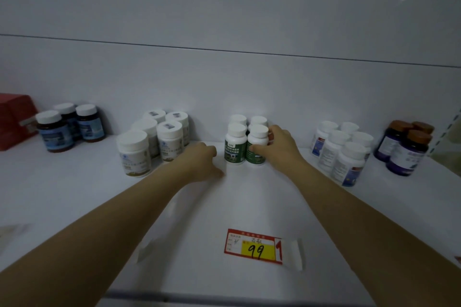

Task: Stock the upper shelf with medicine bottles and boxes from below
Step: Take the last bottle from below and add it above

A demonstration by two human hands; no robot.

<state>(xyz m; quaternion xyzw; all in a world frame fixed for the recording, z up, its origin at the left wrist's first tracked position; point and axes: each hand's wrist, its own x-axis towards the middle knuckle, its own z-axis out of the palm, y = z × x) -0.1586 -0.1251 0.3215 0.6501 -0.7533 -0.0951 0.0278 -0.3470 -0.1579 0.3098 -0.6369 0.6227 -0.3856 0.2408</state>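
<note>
At mid shelf [224,207]: four white-capped bottles [235,147], dark green labels, two by two. Right hand [279,144] grips the near right bottle [255,157]; left hand [202,159] loosely curled, empty, beside them.

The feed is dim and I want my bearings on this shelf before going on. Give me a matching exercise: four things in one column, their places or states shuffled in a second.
Things:
1. green-label bottles
2. brown-capped purple bottles
3. red box
4. price tag

Places or states:
a. far left end
b. front of the shelf, nearest the camera
c. middle, one gripped by the right hand
d. far right end

Pairs: 1-c, 2-d, 3-a, 4-b
</note>
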